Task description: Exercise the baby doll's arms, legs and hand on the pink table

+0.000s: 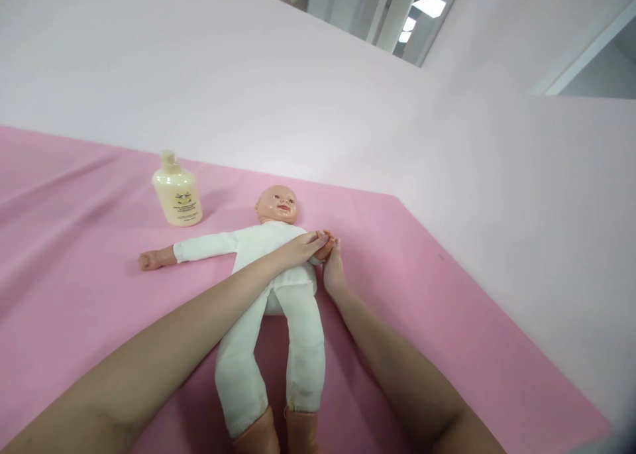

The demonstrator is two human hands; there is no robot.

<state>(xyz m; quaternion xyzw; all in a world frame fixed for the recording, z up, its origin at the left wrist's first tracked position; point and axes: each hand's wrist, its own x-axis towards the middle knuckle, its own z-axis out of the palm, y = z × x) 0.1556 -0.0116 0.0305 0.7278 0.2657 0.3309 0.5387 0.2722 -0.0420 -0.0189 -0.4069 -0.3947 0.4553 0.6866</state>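
We kneel over a wide pink cloth-covered surface (pixel 447 321) backed by pale pink walls (pixel 348 96), and on it, at the centre of our view, lies a soft-bodied baby doll in a white one-piece suit (pixel 278 288), on its back with its head toward 12 o'clock and its feet toward 6 o'clock. The step in hand looks to us like working on the doll's hand at its 3 o'clock side, perhaps rubbing or holding it. Any next move would, we judge, call for a gentle hold that keeps the limp arm from slipping. Our left forearm comes in from 7 o'clock and crosses the doll's belly, and our left hand (pixel 303 247) lies flat, fingers stretched and together, over the doll's small hand (pixel 326 245). Our right forearm rises from 5 o'clock, and our right hand (pixel 334 272) meets the same spot from below, fingers pointing to 12 o'clock; whether it clasps the doll's hand we cannot tell. The doll's other arm lies stretched toward 9 o'clock. At 10 o'clock from the doll's head stands a squat cream plastic lotion bottle (pixel 177 192), well apart from both hands.
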